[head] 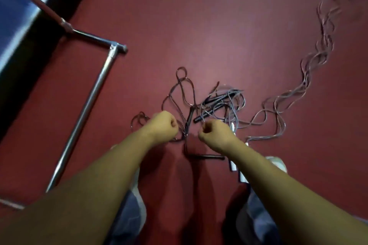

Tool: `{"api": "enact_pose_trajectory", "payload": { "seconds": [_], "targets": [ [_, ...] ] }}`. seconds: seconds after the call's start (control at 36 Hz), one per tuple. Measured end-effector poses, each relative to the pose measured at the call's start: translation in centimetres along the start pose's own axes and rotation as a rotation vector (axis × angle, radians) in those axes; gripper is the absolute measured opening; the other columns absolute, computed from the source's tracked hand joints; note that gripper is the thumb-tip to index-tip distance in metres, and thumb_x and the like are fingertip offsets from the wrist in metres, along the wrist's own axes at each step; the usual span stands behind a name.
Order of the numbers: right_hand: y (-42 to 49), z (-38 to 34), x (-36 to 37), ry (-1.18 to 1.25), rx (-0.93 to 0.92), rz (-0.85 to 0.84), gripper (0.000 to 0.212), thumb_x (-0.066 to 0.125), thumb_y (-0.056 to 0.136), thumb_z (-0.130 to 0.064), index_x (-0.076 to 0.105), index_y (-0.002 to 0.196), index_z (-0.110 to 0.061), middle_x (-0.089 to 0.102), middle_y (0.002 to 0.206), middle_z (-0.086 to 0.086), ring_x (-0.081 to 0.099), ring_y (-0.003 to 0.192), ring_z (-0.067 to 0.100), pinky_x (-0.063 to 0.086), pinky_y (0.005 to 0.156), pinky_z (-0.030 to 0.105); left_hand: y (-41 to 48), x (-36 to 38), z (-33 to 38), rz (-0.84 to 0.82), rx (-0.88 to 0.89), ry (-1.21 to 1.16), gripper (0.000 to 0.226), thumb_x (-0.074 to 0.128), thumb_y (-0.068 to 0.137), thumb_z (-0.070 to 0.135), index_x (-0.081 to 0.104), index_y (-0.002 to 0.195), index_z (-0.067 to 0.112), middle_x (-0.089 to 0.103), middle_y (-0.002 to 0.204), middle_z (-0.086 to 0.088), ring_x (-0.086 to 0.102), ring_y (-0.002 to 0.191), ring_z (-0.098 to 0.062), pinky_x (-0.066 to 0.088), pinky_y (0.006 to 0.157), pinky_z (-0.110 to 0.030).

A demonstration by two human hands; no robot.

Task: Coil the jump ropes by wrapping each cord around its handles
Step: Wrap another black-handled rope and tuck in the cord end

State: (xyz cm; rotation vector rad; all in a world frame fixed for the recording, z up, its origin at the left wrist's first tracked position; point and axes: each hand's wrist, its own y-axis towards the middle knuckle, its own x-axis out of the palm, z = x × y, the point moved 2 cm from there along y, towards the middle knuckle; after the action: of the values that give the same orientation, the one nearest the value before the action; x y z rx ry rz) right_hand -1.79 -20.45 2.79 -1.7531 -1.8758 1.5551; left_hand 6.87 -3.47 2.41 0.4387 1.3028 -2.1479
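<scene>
Item: jump ropes (pixel 217 103), several, tangled in a loose heap on the red floor (pixel 219 26), just ahead of the person's feet and to the right of a metal pipe frame (pixel 87 103). Parts: a black handle (pixel 207 157) lying crosswise nearest the feet, with a dark cord (pixel 180 85) rising from its left end into the heap; white handles (pixel 233 166) just right of it, partly hidden by the right forearm; more dark handles in the heap; a bundle of pale cords (pixel 306 77) trailing off toward the far right of the floor. Hands: left hand (pixel 164 125) and right hand (pixel 216 132) poised over the near side of the heap, fingers of both curled tight into the palm (whether either pinches a cord cannot be told, the strands being thin and blurred). Handling, by judgement: cords light, limp and springy, likely smooth-coated, apt to kink, snag on neighbours and slip off a loose wrap; handles rigid and easily gripped. Recommended hold: take one rope's two handles together, draw its cord clear of the others, then wind under light tension.
</scene>
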Motion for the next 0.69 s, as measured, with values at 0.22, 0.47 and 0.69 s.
{"api": "enact_pose_trajectory", "payload": {
  "seconds": [0.22, 0.47, 0.69],
  "targets": [
    [2.2, 8.9, 7.8, -0.421, 0.007, -0.221, 0.051, 0.065, 0.081, -0.032, 0.051, 0.130, -0.028, 0.048, 0.128, 0.007, 0.048, 0.120, 0.040, 0.047, 0.099, 0.051, 3.1, 10.0, -4.1, -0.116, 0.025, 0.229, 0.021, 0.064, 0.079, 0.008, 0.064, 0.099, 0.014, 0.064, 0.108, -0.011, 0.063, 0.103, -0.035, 0.051, 0.091, -0.040],
    [4.0, 9.9, 10.0, -0.365, -0.091, -0.069, 0.036, 0.058, 0.078, -0.040, 0.062, 0.108, -0.020, 0.060, 0.111, 0.011, 0.061, 0.105, 0.039, 0.052, 0.084, 0.043, 3.9, 11.7, -4.9, 0.145, 0.093, 0.252, 0.027, 0.066, 0.083, 0.010, 0.052, 0.107, 0.011, 0.046, 0.113, -0.016, 0.057, 0.098, -0.043, 0.050, 0.081, -0.053],
    [5.4, 7.9, 8.7, 0.330, 0.066, 0.047, 0.025, 0.059, 0.087, -0.017, 0.037, 0.074, -0.019, 0.047, 0.068, 0.002, 0.046, 0.070, 0.025, 0.033, 0.064, 0.034, 5.6, 11.0, -4.0, 0.316, -0.030, 0.093, 0.017, 0.060, 0.090, 0.021, 0.071, 0.089, 0.007, 0.071, 0.091, -0.018, 0.064, 0.092, -0.043, 0.051, 0.078, -0.046]
  ]
}}
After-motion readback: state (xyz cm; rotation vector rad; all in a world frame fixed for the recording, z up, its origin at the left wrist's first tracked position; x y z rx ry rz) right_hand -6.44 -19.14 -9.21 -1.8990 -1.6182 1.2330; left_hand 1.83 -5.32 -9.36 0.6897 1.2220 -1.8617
